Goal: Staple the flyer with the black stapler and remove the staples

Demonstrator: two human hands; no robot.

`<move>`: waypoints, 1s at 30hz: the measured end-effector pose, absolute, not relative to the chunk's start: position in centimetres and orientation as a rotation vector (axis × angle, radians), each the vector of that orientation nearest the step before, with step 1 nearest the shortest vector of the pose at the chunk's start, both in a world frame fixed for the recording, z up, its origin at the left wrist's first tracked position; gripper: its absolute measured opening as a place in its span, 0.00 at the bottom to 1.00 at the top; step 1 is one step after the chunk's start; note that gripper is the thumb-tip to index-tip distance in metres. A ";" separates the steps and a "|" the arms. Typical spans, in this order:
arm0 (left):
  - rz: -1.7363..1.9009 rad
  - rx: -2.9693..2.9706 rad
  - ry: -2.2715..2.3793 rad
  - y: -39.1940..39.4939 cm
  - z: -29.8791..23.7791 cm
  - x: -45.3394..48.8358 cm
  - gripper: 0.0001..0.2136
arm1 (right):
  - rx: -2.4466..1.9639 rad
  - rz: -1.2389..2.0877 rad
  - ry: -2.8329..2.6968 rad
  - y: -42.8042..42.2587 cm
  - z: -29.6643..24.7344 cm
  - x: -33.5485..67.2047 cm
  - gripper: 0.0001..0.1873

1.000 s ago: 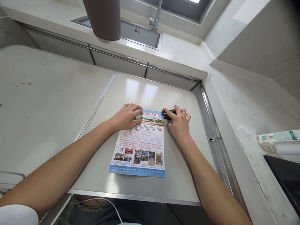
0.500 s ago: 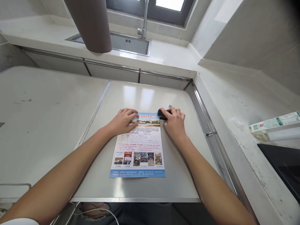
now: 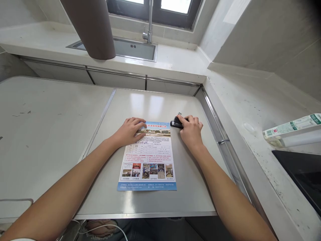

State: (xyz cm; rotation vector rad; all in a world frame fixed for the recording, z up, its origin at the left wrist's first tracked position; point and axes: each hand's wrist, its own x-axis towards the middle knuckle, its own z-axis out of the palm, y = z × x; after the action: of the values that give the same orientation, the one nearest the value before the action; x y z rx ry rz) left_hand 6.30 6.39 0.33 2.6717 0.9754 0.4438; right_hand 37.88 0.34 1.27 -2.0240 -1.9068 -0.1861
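I see my left hand (image 3: 130, 131) lying flat and open on the top left corner of the glossy rectangular flyer (image 3: 148, 160) on the smooth steel worktop (image 3: 160, 103); my right hand (image 3: 192, 130) is curled round a small black stapler (image 3: 176, 123) at the top right corner

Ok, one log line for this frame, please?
left hand: flat on flyer top-left corner | right hand: gripping black stapler at flyer top-right corner | flyer: flat on steel table

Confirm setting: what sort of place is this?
Probably a kitchen: a steel sink with a faucet under a window, pale countertops, and what looks like a black cooktop at right.
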 end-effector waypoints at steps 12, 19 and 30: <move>0.443 2.657 0.971 6.4 0.4 6.3 0.15 | -2.001 -0.085 -1.857 0.5 1.1 38.4 0.30; 0.452 2.670 0.976 6.4 0.2 6.2 0.15 | -1.837 -0.169 -1.782 -0.6 2.9 35.6 0.24; 0.754 2.344 1.024 7.3 0.3 6.0 0.14 | -1.538 0.562 -2.047 -4.1 3.5 29.1 0.12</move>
State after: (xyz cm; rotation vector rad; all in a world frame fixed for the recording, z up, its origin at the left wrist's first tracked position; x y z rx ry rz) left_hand 5.97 7.26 0.33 2.3442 1.0237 0.7543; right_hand 29.06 -4.06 3.47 -1.5382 -2.0470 0.5622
